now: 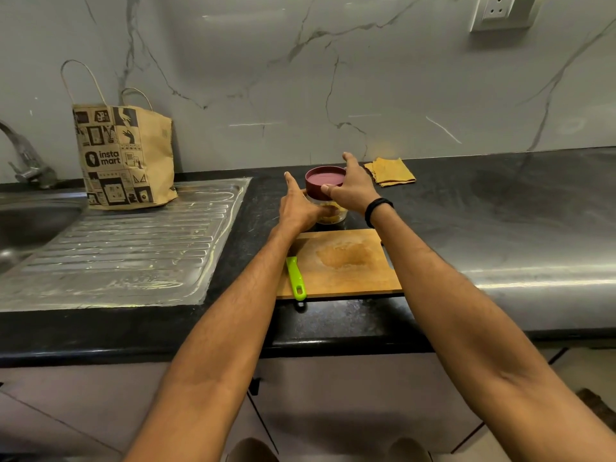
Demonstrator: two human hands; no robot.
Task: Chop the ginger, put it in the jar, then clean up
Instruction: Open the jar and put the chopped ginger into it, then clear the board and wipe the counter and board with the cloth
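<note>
Knife point(296, 278) lengthwise (handle nearward), jar point(328, 198) upright

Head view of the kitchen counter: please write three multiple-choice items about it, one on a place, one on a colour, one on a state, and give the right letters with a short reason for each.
1. Where does the paper bag stand?
A. on the sink drainboard
B. on the cutting board
C. on the folded cloth

2. What colour is the knife handle?
A. red
B. green
C. black

3. What is the state of the jar?
A. open, lid on the counter
B. lying on its side
C. upright, lid on top

Answers:
1 A: the bag rests on the ribbed steel, by the wall.
2 B: the handle on the board's left edge is bright green.
3 C: the maroon lid covers the jar, the right hand on the lid and the left hand on the glass.
</note>
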